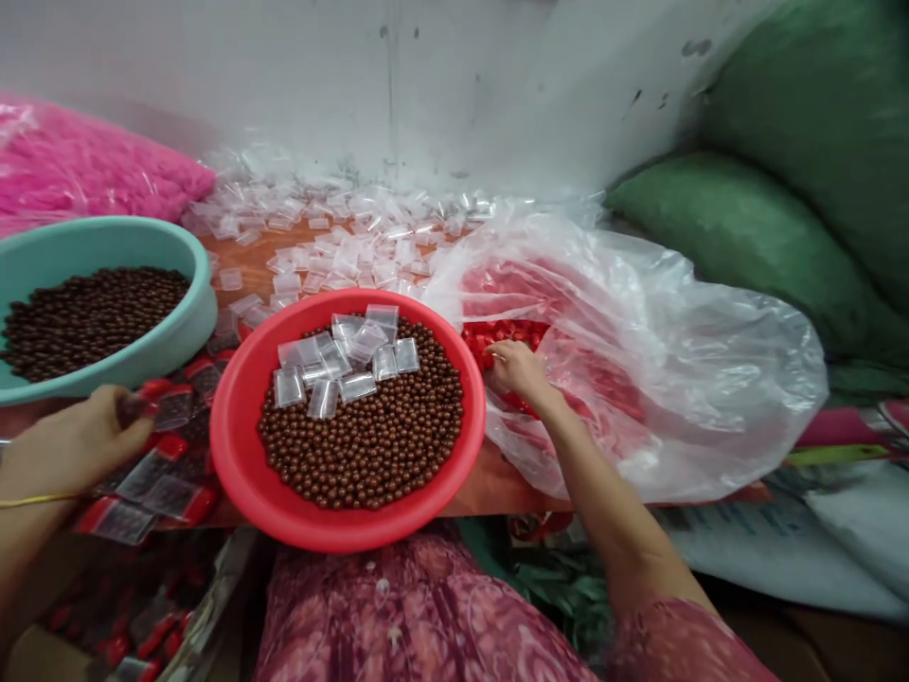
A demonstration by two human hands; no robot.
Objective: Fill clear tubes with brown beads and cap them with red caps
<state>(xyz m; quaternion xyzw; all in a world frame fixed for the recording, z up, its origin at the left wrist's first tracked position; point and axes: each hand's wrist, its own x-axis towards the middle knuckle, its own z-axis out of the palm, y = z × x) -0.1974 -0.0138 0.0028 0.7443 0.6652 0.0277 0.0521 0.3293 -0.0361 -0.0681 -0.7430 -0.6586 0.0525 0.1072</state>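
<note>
My left hand [85,440] is closed at the left, thumb and fingers pinched on a small clear box with a red cap [154,393], partly blurred. Below it lie several more red-capped clear boxes [152,474] with dark contents. My right hand [520,369] reaches into a clear plastic bag [724,379], its fingertips closed at a small red cap among many red caps [511,333]. Between my hands stands a red basin [347,535] of small brown balls [383,436]. Several clear, open-looking boxes [323,398] lie on the balls.
A turquoise basin [203,284] of brown balls stands at the left, before a bag of pink pieces [92,170]. Loose clear boxes [347,251] cover the orange tabletop towards the wall. Green sacks [753,237] are at the right. A carton of red-capped boxes [134,616] sits below the table edge.
</note>
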